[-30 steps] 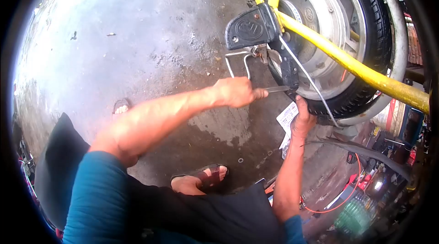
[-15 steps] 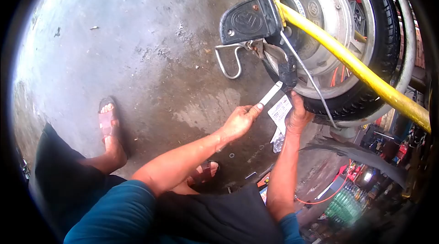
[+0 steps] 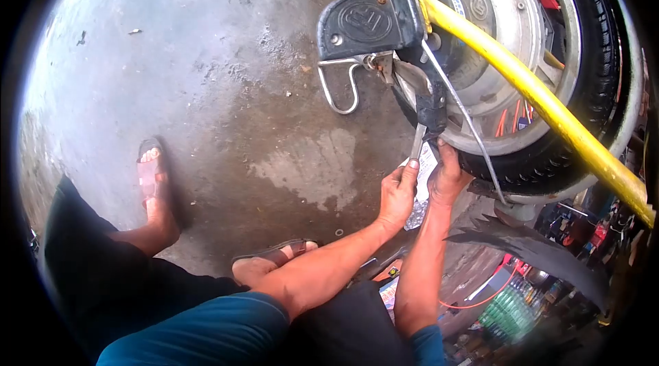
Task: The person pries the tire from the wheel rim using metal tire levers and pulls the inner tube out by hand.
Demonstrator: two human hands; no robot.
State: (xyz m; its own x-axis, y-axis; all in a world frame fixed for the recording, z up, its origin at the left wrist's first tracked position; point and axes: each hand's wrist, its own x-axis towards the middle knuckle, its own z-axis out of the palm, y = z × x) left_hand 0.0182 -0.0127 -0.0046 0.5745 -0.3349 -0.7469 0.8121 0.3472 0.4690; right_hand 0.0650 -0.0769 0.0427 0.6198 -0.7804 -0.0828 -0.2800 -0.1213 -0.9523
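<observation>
My left hand (image 3: 398, 194) is closed around a flat metal wrench (image 3: 419, 141), its thumb lying along the shank. The wrench's far end meets the lower end of a black bracket (image 3: 431, 108) beside the wheel. My right hand (image 3: 447, 177) is closed just right of it, with fingertips up against the underside of the bracket near the black tyre (image 3: 528, 172). Whatever those fingertips grip is hidden. Above the bracket sit a black plastic cover (image 3: 367, 19) and a bent metal hook (image 3: 340, 101). A yellow frame tube (image 3: 522, 71) crosses the wheel's metal hub (image 3: 473, 29).
A printed white sheet (image 3: 427, 163) shows behind my hands. A thin metal rod (image 3: 467, 115) slants down past the tyre. Tools and small parts clutter the lower right, with a green bottle-like stack (image 3: 508, 312) and an orange cable (image 3: 473, 306). My sandalled foot (image 3: 152, 180) stands at left.
My left hand has moved right, close beside my right hand. The wrench has swung from slanting to nearly upright. My right hand stays in place; the view has shifted slightly.
</observation>
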